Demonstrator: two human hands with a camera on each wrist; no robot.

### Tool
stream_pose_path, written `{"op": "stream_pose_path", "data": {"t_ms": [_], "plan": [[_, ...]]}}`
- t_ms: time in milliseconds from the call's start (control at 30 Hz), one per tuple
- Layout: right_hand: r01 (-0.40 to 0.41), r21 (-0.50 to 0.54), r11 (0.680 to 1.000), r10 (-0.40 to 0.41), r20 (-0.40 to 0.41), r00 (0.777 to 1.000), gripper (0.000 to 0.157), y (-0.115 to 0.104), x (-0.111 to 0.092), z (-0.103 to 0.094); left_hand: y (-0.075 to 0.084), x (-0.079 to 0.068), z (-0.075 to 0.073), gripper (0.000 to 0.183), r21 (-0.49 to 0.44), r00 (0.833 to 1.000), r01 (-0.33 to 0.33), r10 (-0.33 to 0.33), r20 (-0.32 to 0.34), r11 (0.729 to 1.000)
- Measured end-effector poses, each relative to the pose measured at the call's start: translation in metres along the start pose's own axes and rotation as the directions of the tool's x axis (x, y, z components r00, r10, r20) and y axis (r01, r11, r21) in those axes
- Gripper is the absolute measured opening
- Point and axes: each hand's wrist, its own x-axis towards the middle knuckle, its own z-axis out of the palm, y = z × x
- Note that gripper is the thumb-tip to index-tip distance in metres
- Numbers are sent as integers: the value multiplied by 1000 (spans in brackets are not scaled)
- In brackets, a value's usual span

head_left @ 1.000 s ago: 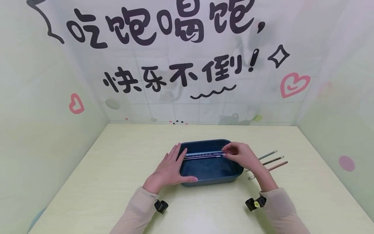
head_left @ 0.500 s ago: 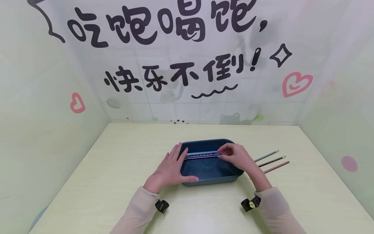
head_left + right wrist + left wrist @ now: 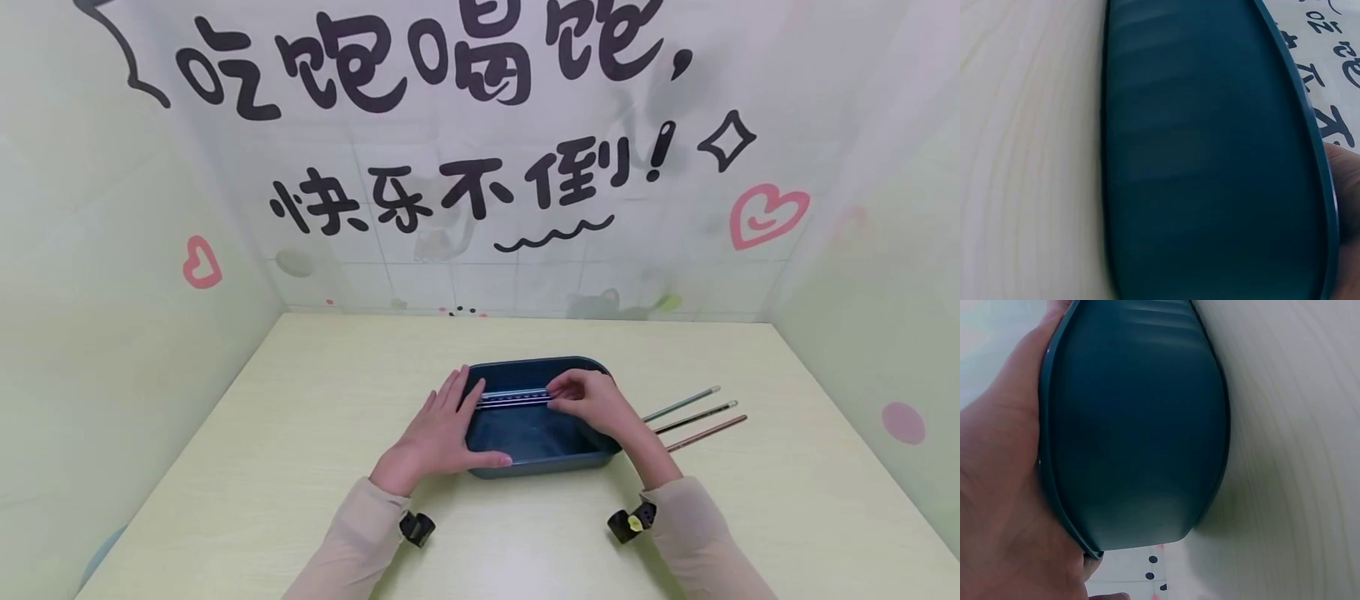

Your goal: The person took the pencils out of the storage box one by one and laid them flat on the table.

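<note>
A dark blue rectangular tray [image 3: 540,467] stands on the table, with several long, slim pencils [image 3: 513,399] lying side by side along its length. Over the tray's left end rests my left hand [image 3: 438,433], fingers spread and straight, thumb along the near rim. Inside the tray, the bent thumb and fingertips of my right hand [image 3: 596,402] pinch across the pencils from either side; that hand hides their right ends. The left wrist view shows the tray's outer wall [image 3: 1135,425] with the hand against the rim. Another wall [image 3: 1210,137] fills most of the right wrist view.
Three more pencils lie on the table right of the tray: a blue-green one [image 3: 682,403], a dark one [image 3: 697,417] and a reddish one [image 3: 708,432]. My right forearm covers their near ends. A printed cloth wall [image 3: 450,283] rises behind the table's far edge.
My right hand has moved left along the pencils inside the tray, its forearm now covering more of the three pencils outside. The left hand has stayed on the tray's left end.
</note>
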Motion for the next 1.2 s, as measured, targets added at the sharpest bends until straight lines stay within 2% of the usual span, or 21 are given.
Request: {"op": "stream_pose_path", "data": {"t_ms": [267,600,967,1200], "plan": [[6,-21,1000,-5,50,999,22,1,9,8,0,0,1,119,4,1000,-2,2,1,1000],[-42,-107,993,50,74,996,19,8,20,13,-1,1,2,119,-3,1000,2,-2,7,1000],[-72,-293,953,101,84,991,18,5,23,19,2,0,-1,118,-1,1000,8,-8,13,1000],[-59,-365,929,115,133,984,15,5,25,20,3,0,-1,118,0,1000,8,-8,10,1000]]}}
